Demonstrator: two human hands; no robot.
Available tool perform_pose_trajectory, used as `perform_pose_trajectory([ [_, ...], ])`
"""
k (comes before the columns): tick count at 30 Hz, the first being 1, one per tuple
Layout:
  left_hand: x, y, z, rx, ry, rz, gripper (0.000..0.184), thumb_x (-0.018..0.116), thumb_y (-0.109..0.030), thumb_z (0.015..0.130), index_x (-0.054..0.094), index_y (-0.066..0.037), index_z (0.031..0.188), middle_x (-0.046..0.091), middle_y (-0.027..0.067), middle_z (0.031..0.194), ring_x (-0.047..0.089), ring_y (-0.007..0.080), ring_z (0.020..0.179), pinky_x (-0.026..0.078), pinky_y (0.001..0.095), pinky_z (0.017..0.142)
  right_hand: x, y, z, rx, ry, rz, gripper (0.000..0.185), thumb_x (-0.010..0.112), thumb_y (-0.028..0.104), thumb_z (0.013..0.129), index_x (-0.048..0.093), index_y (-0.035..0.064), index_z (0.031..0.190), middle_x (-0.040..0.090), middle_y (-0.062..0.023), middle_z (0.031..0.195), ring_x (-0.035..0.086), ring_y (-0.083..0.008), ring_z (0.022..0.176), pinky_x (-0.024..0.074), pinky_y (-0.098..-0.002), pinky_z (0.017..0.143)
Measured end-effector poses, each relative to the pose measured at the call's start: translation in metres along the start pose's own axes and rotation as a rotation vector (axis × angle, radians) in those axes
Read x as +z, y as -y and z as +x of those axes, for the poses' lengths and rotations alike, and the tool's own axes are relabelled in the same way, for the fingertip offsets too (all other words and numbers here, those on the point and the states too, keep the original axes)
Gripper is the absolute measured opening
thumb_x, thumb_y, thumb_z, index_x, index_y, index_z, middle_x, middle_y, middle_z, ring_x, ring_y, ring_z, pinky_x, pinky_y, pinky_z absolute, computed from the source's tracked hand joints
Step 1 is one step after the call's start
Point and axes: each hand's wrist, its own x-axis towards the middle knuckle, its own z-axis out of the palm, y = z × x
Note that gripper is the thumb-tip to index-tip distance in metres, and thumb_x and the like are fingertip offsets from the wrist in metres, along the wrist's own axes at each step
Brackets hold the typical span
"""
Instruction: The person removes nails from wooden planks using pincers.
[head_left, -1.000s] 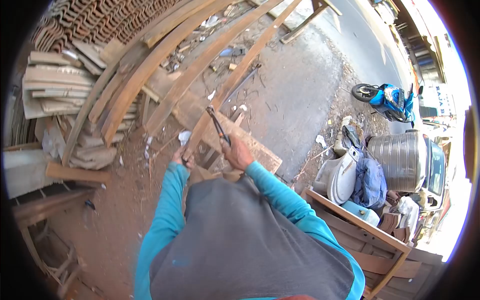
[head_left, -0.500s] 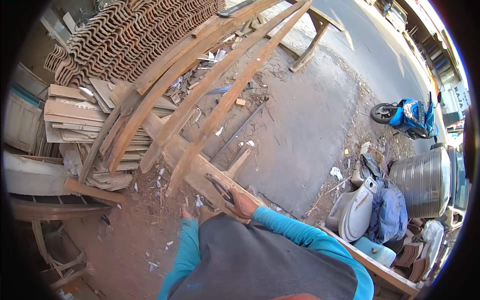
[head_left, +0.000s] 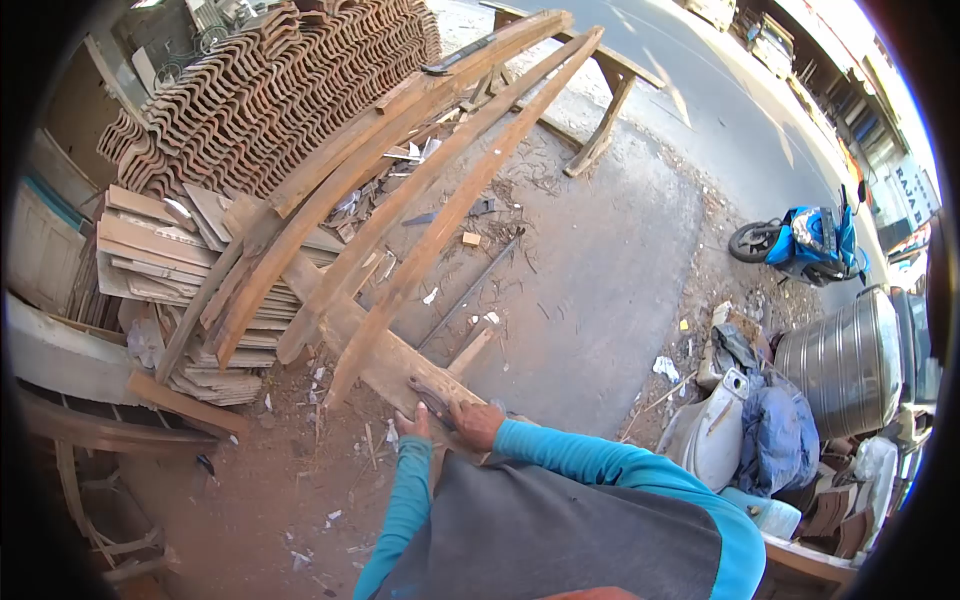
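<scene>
My right hand [head_left: 478, 424] is closed around a pair of dark metal pincers [head_left: 432, 396], held low over a long wooden plank [head_left: 375, 360]. The head of the pincers points up and left along the plank. Close beside it, my left hand [head_left: 412, 424] is at the plank's near edge, with thumb and fingertips apart; whether it touches the plank or the pincers is unclear. Two long wooden beams [head_left: 408, 285] cross the plank beyond my hands, and a short wooden piece [head_left: 472, 352] sticks out from its far side.
Stacked roof tiles [head_left: 270, 105] and a pile of boards [head_left: 190, 290] stand at left. A wooden trestle [head_left: 603, 125] supports the beams' far ends. To the right are a white toilet bowl [head_left: 708, 425], a blue bag [head_left: 780, 430], a metal tank [head_left: 845, 360] and a blue motorbike [head_left: 808, 240].
My left hand has moved right and up, close to my right hand. The pincers have come lower, nearer the plank. The camera view has shifted slightly.
</scene>
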Motion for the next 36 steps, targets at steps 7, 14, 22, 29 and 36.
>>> perform_pose_trajectory([
  [7,0.018,-0.003,-0.01,-0.025,-0.107,-0.023,0.101,0.071,-0.057,0.085,0.03,0.01,0.148,0.05,0.0307,0.141,0.05,0.0413,0.13,0.042,0.0445,0.108,-0.002,-0.004,-0.006,-0.099,-0.008,0.009,0.065,0.068,0.029,0.088,0.038,-0.0008,0.137,0.056,-0.0274,0.118,0.065,-0.0434,0.102,0.0538,-0.0506,0.084],
  [14,0.022,0.055,0.025,-0.065,-0.143,-0.037,0.104,0.072,-0.064,0.079,0.039,0.009,0.145,0.053,0.0306,0.138,0.053,0.041,0.127,0.044,0.0457,0.105,-0.023,-0.062,-0.01,-0.203,-0.002,0.234,0.066,0.064,0.035,0.094,0.036,0.0089,0.147,0.056,-0.0235,0.124,0.063,-0.043,0.106,0.0531,-0.0489,0.089],
  [22,0.017,-0.031,-0.041,-0.268,-0.326,0.286,0.079,0.06,-0.058,0.091,0.053,0.007,0.136,0.052,0.0235,0.143,0.05,0.0359,0.132,0.04,0.0443,0.111,-0.101,-0.277,-0.055,-0.047,0.05,0.118,0.059,0.061,0.037,0.095,0.048,0.0013,0.14,0.064,-0.0242,0.118,0.065,-0.0391,0.107,0.0526,-0.0479,0.091],
  [29,0.021,-0.003,-0.006,-0.274,-0.452,0.413,0.083,0.057,-0.057,0.093,0.044,0.007,0.143,0.049,0.0316,0.143,0.052,0.0422,0.13,0.043,0.0443,0.109,-0.169,-0.467,-0.114,0.255,0.046,0.07,0.061,0.065,0.042,0.091,0.058,-0.007,0.127,0.071,-0.0248,0.108,0.066,-0.0397,0.107,0.052,-0.0464,0.094],
  [36,0.011,0.017,0.0,-0.393,-0.234,0.736,0.078,0.055,-0.054,0.094,0.044,0.005,0.144,0.054,0.0294,0.138,0.057,0.0416,0.122,0.047,0.0441,0.103,-0.154,-0.532,-0.094,0.592,0.078,0.366,0.059,0.066,0.042,0.091,0.061,-0.003,0.128,0.061,-0.0266,0.13,0.058,-0.04,0.123,0.0465,-0.0459,0.104],
])
